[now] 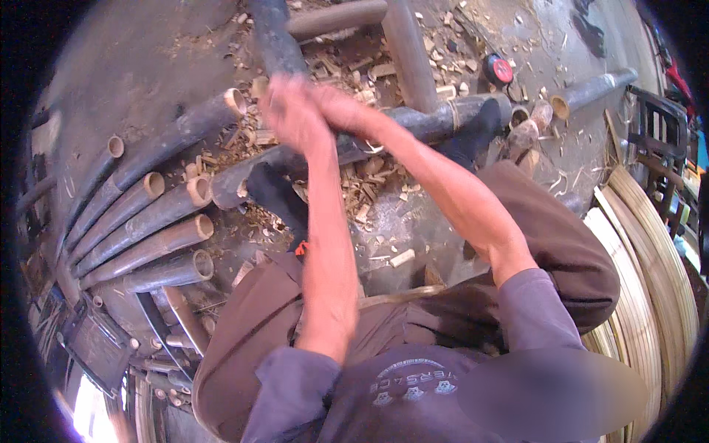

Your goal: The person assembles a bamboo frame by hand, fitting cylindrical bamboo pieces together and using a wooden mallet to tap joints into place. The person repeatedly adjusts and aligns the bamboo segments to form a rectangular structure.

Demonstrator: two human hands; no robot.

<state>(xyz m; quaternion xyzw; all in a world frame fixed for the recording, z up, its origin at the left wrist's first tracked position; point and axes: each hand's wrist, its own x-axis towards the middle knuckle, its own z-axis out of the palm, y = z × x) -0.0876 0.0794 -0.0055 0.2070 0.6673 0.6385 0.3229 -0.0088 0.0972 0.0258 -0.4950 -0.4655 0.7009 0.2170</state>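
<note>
My left hand [288, 114] and my right hand [334, 108] are close together, both smeared by motion, over the near end of a dark bamboo pole [275, 37]. Their fingers cannot be made out, nor whether they hold anything. This pole meets a thick dark bamboo pole [413, 122] lying crosswise before me. A brownish bamboo pole [410, 63] also joins the crosswise one, and a shorter bamboo piece [338, 18] bridges the two. My feet in dark socks rest against the crosswise pole, one near its left end and one near its right.
Wood chips [362, 196] litter the floor around the poles. Several cut bamboo poles [151, 221] fan out at left. A red and black tape measure [500, 70] lies beyond the right foot. Another bamboo pole [598, 90] is at right, with pale split strips [642, 273] nearer me.
</note>
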